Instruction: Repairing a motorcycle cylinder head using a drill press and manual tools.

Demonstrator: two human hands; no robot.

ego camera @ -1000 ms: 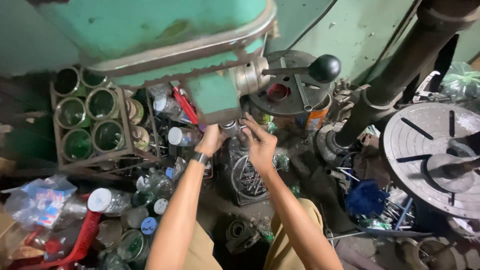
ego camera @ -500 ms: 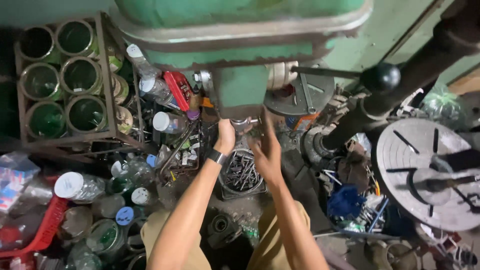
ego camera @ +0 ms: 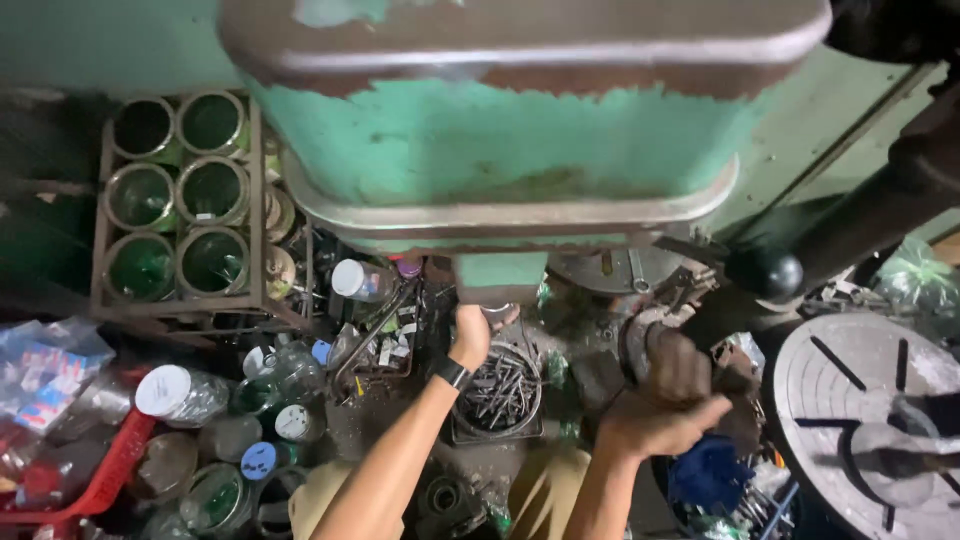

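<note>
Seen from above, a big green drill press head [ego camera: 520, 150] fills the top of the view. The left hand [ego camera: 471, 335], with a dark watch on its wrist, reaches up beneath the machine and is curled closed around the spindle or chuck [ego camera: 497, 312] just under the green casting; the part it grips is mostly hidden by the fingers. The right hand [ego camera: 665, 415] sits lower and to the right, its fingers closed over a dark, grimy part [ego camera: 672, 360] beside the machine's column; exactly what it clasps cannot be made out. A black ball knob [ego camera: 765, 272] on a feed lever stands just above and to the right of that hand.

Directly below the left hand lies a round container of drill bits and metal rods [ego camera: 497, 392]. To the left stands a wooden crate of green glass jars [ego camera: 180, 205], with capped plastic bottles [ego camera: 180, 395] scattered below it. At the right edge lies a round slotted faceplate [ego camera: 850, 390].
</note>
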